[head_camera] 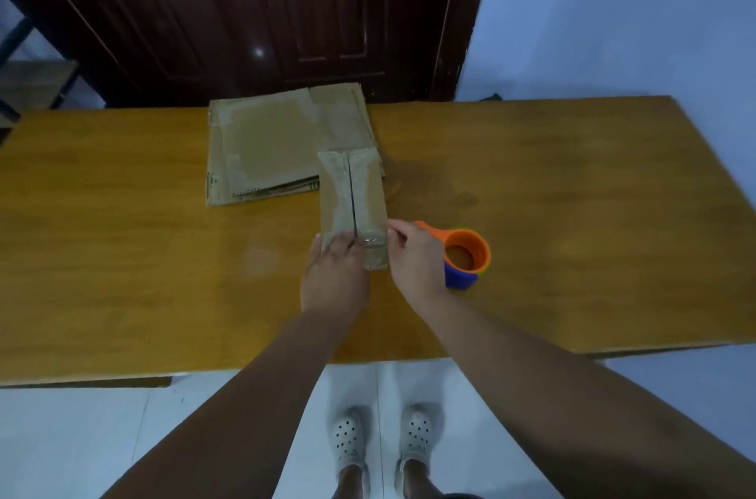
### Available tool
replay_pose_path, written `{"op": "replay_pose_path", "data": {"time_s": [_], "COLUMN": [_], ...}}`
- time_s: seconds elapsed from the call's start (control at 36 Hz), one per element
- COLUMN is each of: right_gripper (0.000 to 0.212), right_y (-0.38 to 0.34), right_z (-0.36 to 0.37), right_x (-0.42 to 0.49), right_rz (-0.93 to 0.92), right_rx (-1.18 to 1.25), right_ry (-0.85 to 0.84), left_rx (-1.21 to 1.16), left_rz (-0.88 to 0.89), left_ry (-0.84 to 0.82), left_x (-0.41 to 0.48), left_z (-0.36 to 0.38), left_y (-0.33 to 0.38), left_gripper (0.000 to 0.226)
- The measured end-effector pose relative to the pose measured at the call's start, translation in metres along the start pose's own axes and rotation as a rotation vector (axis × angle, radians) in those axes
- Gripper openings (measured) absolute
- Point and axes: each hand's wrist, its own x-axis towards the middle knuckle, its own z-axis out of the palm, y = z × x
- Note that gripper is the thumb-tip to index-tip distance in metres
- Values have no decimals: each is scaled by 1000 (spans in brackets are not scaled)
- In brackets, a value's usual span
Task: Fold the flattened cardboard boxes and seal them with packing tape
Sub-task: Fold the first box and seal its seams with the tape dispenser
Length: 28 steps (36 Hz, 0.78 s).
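1. The folded box (354, 196) stands near the middle of the desk (572, 212), its far end touching the stack of flattened boxes (262, 147) at the far edge.
2. The left hand (333, 273) lies on the near end of the box top. Its grip is spread, with the fingers flat over the middle seam.
3. The right hand (413, 257) touches the near right corner of the box. Whether its grip pinches the clear tape (370, 243) or only presses it, I cannot tell because of blur.
4. Risk: if the left hand lifts too early, the two flaps may spring apart and the tape would wrinkle or stick crooked across the seam.
5. Risk: a pull on the tape may slide the light box toward the near edge.
6. Count: one folded box, one stack (probably several sheets), one orange and blue tape dispenser (466, 257) just beside the right hand, and two hands.
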Motion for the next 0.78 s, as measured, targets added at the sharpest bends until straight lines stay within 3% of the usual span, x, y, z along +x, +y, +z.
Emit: {"op": "replay_pose_path", "data": {"time_s": [0.22,0.56,0.69,0.78], "right_gripper": [29,30,31,31], "right_y": [-3,-6,-1,1], "right_z": [6,8,6,4], "right_x": [-9,1,2,4], "right_rz": [39,267,296,296], "right_rx": [21,-69,-34,-34], "right_ry": [-47,-215,-242,-251], "left_rx": [-65,-209,-428,-560], "left_rz": [19,47,-29,-194], "left_ry": [-7,-49,-35,45], "left_x": [0,2,0,-7], "left_z": [4,5,5,5], "left_y": [-5,-17,-15,-15], "left_gripper": [53,51,47,48]}}
